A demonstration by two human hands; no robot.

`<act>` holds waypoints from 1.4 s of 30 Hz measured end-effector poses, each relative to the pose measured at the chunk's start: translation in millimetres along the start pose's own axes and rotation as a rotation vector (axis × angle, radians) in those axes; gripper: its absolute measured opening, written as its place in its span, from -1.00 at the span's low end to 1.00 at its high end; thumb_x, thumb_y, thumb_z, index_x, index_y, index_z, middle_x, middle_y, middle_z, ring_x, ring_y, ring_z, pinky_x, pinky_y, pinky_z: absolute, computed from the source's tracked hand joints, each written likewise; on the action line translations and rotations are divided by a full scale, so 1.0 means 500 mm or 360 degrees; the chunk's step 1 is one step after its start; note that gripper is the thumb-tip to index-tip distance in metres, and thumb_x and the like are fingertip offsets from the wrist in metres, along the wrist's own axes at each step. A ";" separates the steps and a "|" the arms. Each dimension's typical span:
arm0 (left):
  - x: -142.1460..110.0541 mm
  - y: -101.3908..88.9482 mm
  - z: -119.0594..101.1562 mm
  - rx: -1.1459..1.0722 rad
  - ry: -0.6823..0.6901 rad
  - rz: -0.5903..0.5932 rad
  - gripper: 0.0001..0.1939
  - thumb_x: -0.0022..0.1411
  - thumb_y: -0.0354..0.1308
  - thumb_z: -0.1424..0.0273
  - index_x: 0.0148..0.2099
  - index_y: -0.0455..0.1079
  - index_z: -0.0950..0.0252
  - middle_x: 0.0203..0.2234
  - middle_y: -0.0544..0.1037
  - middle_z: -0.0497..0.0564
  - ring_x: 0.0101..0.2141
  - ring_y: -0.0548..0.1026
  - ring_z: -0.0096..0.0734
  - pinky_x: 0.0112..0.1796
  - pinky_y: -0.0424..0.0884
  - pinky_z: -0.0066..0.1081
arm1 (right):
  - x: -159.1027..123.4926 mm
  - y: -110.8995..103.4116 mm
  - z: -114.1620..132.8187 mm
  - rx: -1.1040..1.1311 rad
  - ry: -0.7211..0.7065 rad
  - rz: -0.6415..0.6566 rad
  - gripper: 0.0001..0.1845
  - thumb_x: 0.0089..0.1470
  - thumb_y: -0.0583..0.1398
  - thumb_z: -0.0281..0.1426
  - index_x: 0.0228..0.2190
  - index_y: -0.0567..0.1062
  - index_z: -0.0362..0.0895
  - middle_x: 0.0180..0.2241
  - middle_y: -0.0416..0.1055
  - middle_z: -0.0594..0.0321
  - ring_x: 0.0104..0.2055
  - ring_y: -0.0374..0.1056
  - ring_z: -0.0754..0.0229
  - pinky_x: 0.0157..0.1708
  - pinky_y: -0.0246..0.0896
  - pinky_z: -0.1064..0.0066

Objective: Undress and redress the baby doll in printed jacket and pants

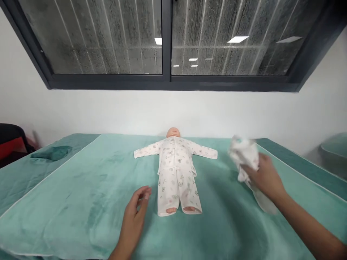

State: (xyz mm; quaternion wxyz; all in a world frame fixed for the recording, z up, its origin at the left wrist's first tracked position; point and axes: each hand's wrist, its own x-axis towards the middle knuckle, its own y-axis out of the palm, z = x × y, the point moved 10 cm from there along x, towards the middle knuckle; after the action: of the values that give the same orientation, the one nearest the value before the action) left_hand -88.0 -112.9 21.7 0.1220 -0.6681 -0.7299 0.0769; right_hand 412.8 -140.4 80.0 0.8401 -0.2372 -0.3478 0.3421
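A baby doll [173, 132] lies on its back, dressed in a white printed top [175, 153] and matching trousers [177, 187]. Its arms stretch out sideways and its feet show at the trouser hems. My left hand [135, 209] hovers by the doll's lower left side, fingers loosely curled with nothing in them, apart from the clothes. To the right of the doll, my right hand [264, 177] grips a bunched white cloth [245, 153] with faint markings. Motion blurs this cloth, and part of it hangs below the hand; its exact kind cannot be made out.
A green plush cover [89, 195] with pale edging spreads under the doll. On the left lies a dark green folded piece [51, 153], near a black and red chair [12, 144]. Behind are a white wall [121, 112] and a dark-framed window [168, 83].
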 end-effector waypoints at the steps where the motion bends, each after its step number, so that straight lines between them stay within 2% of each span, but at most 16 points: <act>1: 0.016 0.007 -0.002 0.0004 0.0023 -0.0001 -0.53 0.21 0.08 0.03 0.00 0.39 0.25 -0.04 0.53 0.14 -0.03 0.48 -0.13 0.04 0.36 -0.17 | -0.010 0.041 -0.024 -0.0236 -0.0153 0.0213 -0.46 0.00 0.20 -0.23 0.05 0.44 -0.09 0.19 0.22 -0.09 0.06 0.32 -0.15 -0.03 0.22 0.12; 3: 0.049 0.027 -0.011 0.0026 0.0082 0.0025 -0.57 0.24 0.06 0.05 -0.02 0.41 0.24 -0.07 0.55 0.11 -0.05 0.48 -0.16 0.02 0.37 -0.20 | -0.035 0.100 -0.063 -0.0503 -0.0395 0.0507 -0.46 0.03 0.16 -0.31 0.09 0.41 -0.02 0.17 0.27 -0.03 0.12 0.28 -0.14 0.01 0.21 0.11; 6: 0.113 0.065 -0.042 0.0071 0.0225 0.0062 -0.63 0.29 0.02 0.11 -0.05 0.44 0.22 -0.08 0.55 0.07 -0.06 0.48 -0.20 0.02 0.36 -0.22 | -0.042 0.124 -0.074 -0.0598 -0.0444 0.0833 -0.33 0.04 0.20 -0.19 0.20 0.29 0.06 0.23 0.20 0.00 0.12 0.30 -0.14 -0.08 0.29 0.15; 9: 0.203 0.113 -0.096 0.0109 0.0420 0.0049 -0.70 0.30 0.01 0.22 -0.06 0.46 0.21 -0.07 0.55 0.04 -0.05 0.47 -0.23 0.03 0.36 -0.23 | -0.009 0.123 0.036 -0.0432 -0.0428 0.0940 -0.15 -0.05 0.28 -0.02 0.24 0.22 0.10 0.32 0.04 0.03 0.12 0.29 -0.21 -0.16 0.32 0.15; 11: 0.276 0.161 -0.138 0.0139 0.0553 0.0069 -0.73 0.29 0.01 0.32 -0.05 0.46 0.22 -0.06 0.55 0.04 -0.03 0.46 -0.25 0.04 0.36 -0.23 | 0.027 0.155 0.153 -0.0138 -0.0368 0.0839 -0.29 0.02 0.23 -0.03 0.19 0.29 0.12 0.27 0.15 0.06 0.09 0.32 -0.13 -0.15 0.31 0.18; 12: 0.315 0.187 -0.157 0.0145 0.0619 0.0077 -0.72 0.28 0.00 0.36 -0.05 0.47 0.22 -0.07 0.55 0.03 -0.04 0.47 -0.26 0.04 0.37 -0.23 | 0.046 0.188 0.214 0.0061 -0.0337 0.0763 -0.44 0.09 0.18 -0.05 0.12 0.36 0.12 0.20 0.26 0.10 0.06 0.34 -0.06 -0.14 0.30 0.21; 14: 0.394 0.242 -0.183 0.0162 0.0699 0.0109 -0.69 0.28 -0.03 0.40 -0.02 0.46 0.24 -0.04 0.54 0.04 -0.02 0.46 -0.27 0.06 0.35 -0.22 | 0.076 0.295 0.322 0.0434 -0.0315 0.0723 -0.63 0.17 0.09 -0.18 -0.02 0.44 0.01 0.06 0.38 0.14 -0.03 0.37 0.06 -0.12 0.29 0.25; 16: 0.464 0.290 -0.191 0.0260 0.0758 0.0136 -0.67 0.27 -0.06 0.46 -0.04 0.48 0.30 -0.01 0.53 0.09 0.03 0.43 -0.25 0.14 0.28 -0.18 | 0.113 0.400 0.388 0.0616 -0.0297 0.0555 -0.70 0.15 0.06 -0.31 -0.12 0.45 -0.08 -0.06 0.43 0.16 -0.13 0.37 0.15 -0.09 0.25 0.25; 19: 0.536 0.332 -0.168 0.0336 0.0761 0.0192 -0.62 0.26 -0.10 0.51 0.00 0.46 0.35 0.04 0.49 0.13 0.09 0.38 -0.24 0.19 0.21 -0.18 | 0.163 0.519 0.410 0.0475 -0.0215 0.0420 -0.80 0.13 0.04 -0.34 -0.28 0.43 -0.10 -0.22 0.43 0.19 -0.24 0.33 0.18 -0.17 0.19 0.27; 22: 0.553 0.353 -0.153 0.0341 0.0845 0.0332 -0.58 0.28 -0.14 0.50 0.06 0.44 0.29 0.10 0.45 0.07 0.12 0.36 -0.31 0.20 0.19 -0.24 | 0.195 0.579 0.404 0.0305 -0.0232 0.0585 -0.74 0.10 0.12 -0.15 -0.44 0.34 -0.08 -0.40 0.39 0.27 -0.38 0.27 0.19 -0.31 0.11 0.33; 24: 0.552 0.353 -0.148 0.0394 0.0848 0.0338 -0.57 0.29 -0.15 0.49 0.06 0.44 0.25 0.10 0.45 0.04 0.13 0.34 -0.30 0.21 0.18 -0.22 | 0.208 0.590 0.396 0.0260 -0.0234 0.0697 -0.65 0.07 0.13 -0.08 -0.52 0.28 -0.07 -0.52 0.32 0.33 -0.46 0.20 0.23 -0.38 0.04 0.37; 28: 0.546 0.353 -0.150 0.0446 0.0804 0.0324 -0.55 0.28 -0.17 0.52 0.10 0.41 0.24 0.11 0.42 0.04 0.15 0.32 -0.27 0.19 0.20 -0.20 | 0.226 0.587 0.395 0.0248 -0.0293 0.0699 -0.70 0.09 0.08 -0.26 -0.61 0.21 -0.08 -0.61 0.20 0.38 -0.52 0.08 0.29 -0.42 -0.07 0.41; 32: 0.540 0.356 -0.155 0.0420 0.0812 0.0371 -0.53 0.29 -0.19 0.52 0.13 0.38 0.25 0.15 0.38 0.04 0.18 0.28 -0.29 0.22 0.16 -0.23 | 0.236 0.574 0.368 0.0487 -0.0129 0.0524 -0.74 0.06 0.06 -0.30 -0.60 0.25 -0.10 -0.58 0.24 0.37 -0.48 0.10 0.28 -0.40 -0.01 0.40; 35: 0.534 0.347 -0.154 0.0341 0.0758 0.0379 -0.58 0.32 -0.13 0.45 0.13 0.38 0.21 0.15 0.39 0.02 0.18 0.28 -0.28 0.22 0.15 -0.23 | 0.231 0.544 0.339 0.0657 0.0002 0.0285 -0.90 0.00 0.09 -0.36 -0.42 0.37 -0.12 -0.39 0.37 0.29 -0.39 0.20 0.24 -0.32 0.10 0.37; 38: 0.522 0.332 -0.149 0.0223 0.0644 0.0387 -0.69 0.31 -0.01 0.33 0.03 0.44 0.14 0.17 0.37 -0.04 0.18 0.29 -0.26 0.22 0.15 -0.23 | 0.207 0.513 0.362 0.0752 -0.0255 0.0225 -0.73 -0.03 0.09 -0.45 -0.22 0.40 -0.11 -0.16 0.37 0.20 -0.20 0.26 0.17 -0.21 0.15 0.33; 42: 0.507 0.326 -0.140 0.0224 0.0535 0.0489 -0.78 0.30 0.04 0.24 -0.11 0.48 0.07 0.24 0.27 -0.13 0.24 0.21 -0.24 0.24 0.10 -0.22 | 0.169 0.512 0.400 0.0715 -0.0517 0.0529 -0.86 0.10 0.08 -0.40 -0.33 0.45 -0.04 -0.25 0.40 0.26 -0.12 0.21 0.13 -0.13 0.12 0.29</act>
State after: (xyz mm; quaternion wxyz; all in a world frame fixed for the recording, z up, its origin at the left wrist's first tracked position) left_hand 68.0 151.2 62.9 0.2749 -0.7647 -0.5819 0.0330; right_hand 203.1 121.6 81.9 0.7376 -0.0418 -0.3496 0.5762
